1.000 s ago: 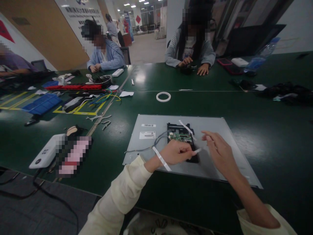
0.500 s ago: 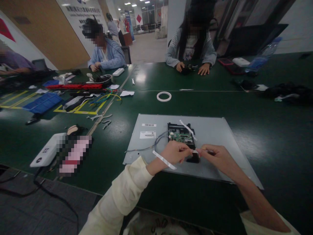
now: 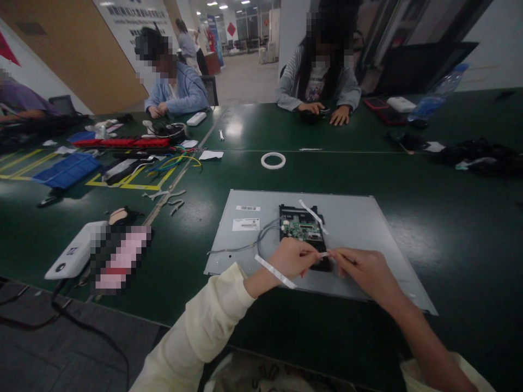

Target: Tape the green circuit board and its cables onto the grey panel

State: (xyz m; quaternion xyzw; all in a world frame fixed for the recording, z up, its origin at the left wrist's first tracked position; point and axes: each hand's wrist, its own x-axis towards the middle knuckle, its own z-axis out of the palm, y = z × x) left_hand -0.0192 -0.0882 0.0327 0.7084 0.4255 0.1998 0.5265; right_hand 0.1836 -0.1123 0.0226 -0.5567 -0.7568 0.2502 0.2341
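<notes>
The right hand (image 3: 362,268) had come across from a second before and pinched the tape strip (image 3: 323,254) held in the left hand (image 3: 292,258), fingers of both closed on it, above the panel (image 3: 359,228) on the bench (image 3: 408,174).

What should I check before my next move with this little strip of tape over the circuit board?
1. Both hands on the tape strip: ok, the left hand and right hand each pinch an end.
2. Strip flat, not twisted: cannot tell, too small.
3. Circuit board in view: ok, it shows just beyond the fingers.
4. Grey panel lying flat on the green table: ok.
5. Grey cable away from the strip: ok, it runs off to the left.
6. Second strip on the left wrist: ok, stuck there.
</notes>
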